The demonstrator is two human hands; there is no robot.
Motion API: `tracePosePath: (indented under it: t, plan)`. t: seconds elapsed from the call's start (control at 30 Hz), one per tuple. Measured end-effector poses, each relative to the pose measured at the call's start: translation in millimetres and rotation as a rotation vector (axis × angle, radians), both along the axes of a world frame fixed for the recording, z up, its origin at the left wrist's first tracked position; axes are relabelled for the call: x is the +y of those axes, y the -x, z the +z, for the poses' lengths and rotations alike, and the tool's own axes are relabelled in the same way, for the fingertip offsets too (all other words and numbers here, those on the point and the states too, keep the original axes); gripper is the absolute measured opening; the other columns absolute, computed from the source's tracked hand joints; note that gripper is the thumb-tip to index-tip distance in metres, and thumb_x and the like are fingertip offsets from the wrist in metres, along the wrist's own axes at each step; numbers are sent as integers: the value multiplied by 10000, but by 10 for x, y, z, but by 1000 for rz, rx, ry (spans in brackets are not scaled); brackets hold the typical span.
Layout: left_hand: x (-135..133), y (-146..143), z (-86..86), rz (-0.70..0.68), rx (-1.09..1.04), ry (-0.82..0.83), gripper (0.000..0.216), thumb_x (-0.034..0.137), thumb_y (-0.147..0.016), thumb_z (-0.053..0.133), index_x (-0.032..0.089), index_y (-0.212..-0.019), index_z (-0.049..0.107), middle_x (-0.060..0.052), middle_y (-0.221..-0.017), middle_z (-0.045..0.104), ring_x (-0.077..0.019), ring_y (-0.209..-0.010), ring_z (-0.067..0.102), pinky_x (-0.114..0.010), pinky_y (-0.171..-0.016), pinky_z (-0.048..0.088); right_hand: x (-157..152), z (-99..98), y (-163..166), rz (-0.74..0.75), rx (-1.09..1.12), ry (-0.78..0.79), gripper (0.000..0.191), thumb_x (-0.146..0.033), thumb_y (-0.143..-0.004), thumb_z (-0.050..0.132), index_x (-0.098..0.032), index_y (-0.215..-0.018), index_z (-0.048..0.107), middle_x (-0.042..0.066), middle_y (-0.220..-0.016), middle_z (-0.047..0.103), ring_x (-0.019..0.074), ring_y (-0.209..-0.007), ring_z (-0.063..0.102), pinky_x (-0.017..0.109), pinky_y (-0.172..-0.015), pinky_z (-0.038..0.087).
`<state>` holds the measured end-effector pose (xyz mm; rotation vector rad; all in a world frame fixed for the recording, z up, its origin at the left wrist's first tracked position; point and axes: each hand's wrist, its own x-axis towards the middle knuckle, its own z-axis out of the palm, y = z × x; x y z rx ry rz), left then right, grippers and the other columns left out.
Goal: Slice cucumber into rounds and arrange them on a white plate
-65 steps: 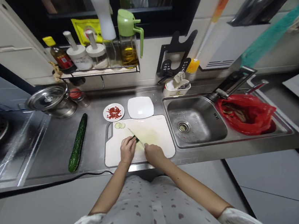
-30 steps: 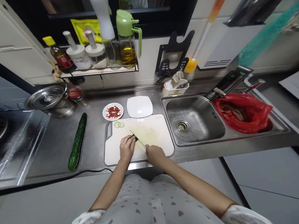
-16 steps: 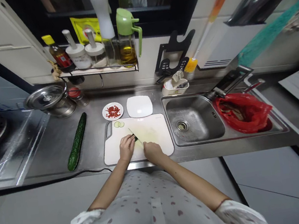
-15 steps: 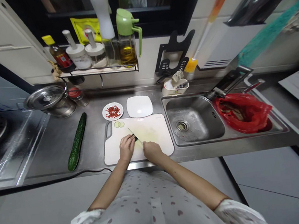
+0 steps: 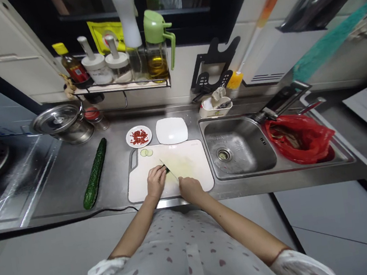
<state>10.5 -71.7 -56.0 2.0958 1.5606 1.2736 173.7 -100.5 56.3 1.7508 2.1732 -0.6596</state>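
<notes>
Over the board [image 5: 139,188], the left hand [image 5: 155,181] grasps a green piece [image 5: 167,170] at its fingertips and the right hand [image 5: 190,188] clenches a knife [image 5: 171,172] just beside it, with slices [image 5: 146,152] beyond the left fingers and a cucumber [image 5: 95,174] well left of them.

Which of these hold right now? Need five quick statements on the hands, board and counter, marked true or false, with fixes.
1. The right hand holds the knife. True.
2. The left hand grips the long cucumber. False: its fingers are on a dark green piece beside the blade; the long cucumber lies on the counter, left of the cutting board.
3. Pale round slices lie near the board's far left corner. True.
4. The chopped red bits are in the sink basin. False: they are on the round white plate.
5. The red bag sits right of the sink basin. True.
</notes>
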Motion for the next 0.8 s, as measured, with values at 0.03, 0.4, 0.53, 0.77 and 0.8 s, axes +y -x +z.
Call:
tracePosePath:
  t: [0.03, 0.4, 0.53, 0.77, 0.8]
  plan:
    - [0, -1, -1, 0, -1, 0, 202, 267, -921, 530, 208, -1033, 688, -75, -1040, 678, -191, -1000, 592, -364, -901, 496, 0, 4, -2, 2, 2, 1, 275, -126, -904, 378, -133, -1064, 602, 157, -957, 697, 236, -955, 668, 301, -752, 468]
    - [2, -7, -2, 12, 1, -3, 204, 287, -923, 524, 212, -1011, 691, -84, -1049, 674, -202, -993, 595, -383, -897, 496, 193, -1, 135, 14, 12, 6, 287, -108, -876, 377, -134, -1064, 593, 143, -984, 697, 234, -965, 667, 308, -770, 479]
    - [6, -4, -5, 13, -2, -7, 195, 282, -921, 527, 211, -1001, 690, -80, -1038, 677, -199, -990, 596, -378, -896, 496, 190, -4, 153, 4, 12, -11, 284, -106, -880, 379, -134, -1068, 589, 143, -982, 697, 224, -972, 666, 292, -771, 479]
    - [0, -4, 7, 7, 0, 1, 206, 291, -928, 516, 210, -1007, 688, -79, -1042, 677, -195, -994, 594, -376, -894, 497, 95, 18, 85, 3, -10, 42, 280, -107, -877, 390, -133, -1078, 584, 153, -999, 690, 233, -973, 665, 315, -779, 480]
    - [0, -5, 7, 7, 0, 3, 208, 291, -928, 514, 210, -1009, 688, -79, -1042, 677, -195, -995, 594, -377, -894, 498, 92, 22, 82, 5, -13, 42, 280, -108, -879, 389, -134, -1079, 584, 153, -1002, 690, 235, -976, 664, 317, -780, 480]
